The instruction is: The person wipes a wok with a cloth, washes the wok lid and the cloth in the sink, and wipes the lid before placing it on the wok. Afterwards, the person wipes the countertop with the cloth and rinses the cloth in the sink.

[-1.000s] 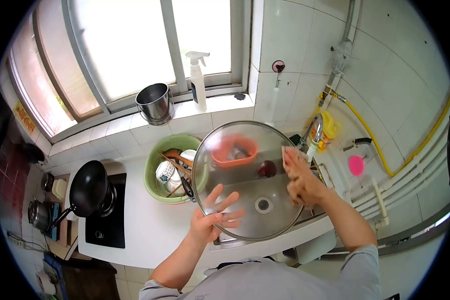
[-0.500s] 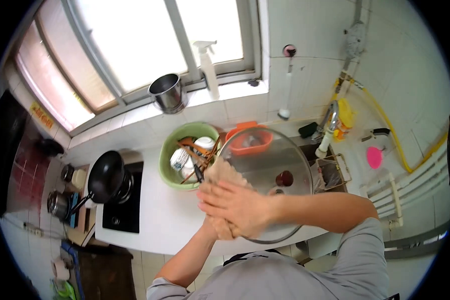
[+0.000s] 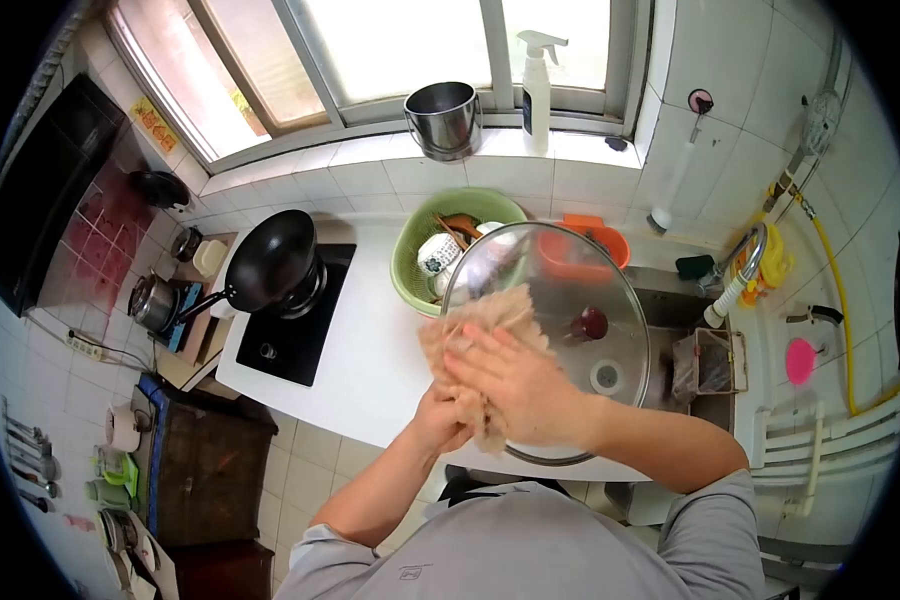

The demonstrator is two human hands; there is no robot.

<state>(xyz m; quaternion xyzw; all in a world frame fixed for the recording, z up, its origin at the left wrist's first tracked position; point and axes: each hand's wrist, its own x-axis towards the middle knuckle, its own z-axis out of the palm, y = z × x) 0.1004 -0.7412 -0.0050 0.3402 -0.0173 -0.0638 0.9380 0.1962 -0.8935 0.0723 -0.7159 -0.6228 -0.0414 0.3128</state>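
A round glass lid with a metal rim is held up in front of my body, over the sink and the counter edge. My right hand presses a beige cloth flat against the lid's left part. Below the cloth, my left hand is at the lid's lower left edge, its fingers largely hidden by the cloth. Through the glass show a dark red round object and the sink drain.
Left of the lid, a green basket holds bowls and wooden utensils. An orange basin stands behind it. A black wok rests on the stove at left. The faucet and a wire caddy are at right.
The view has turned left. My right hand, earlier at the lid's right edge with the cloth, crossed to its left side. The cloth now lies spread beneath my right palm.
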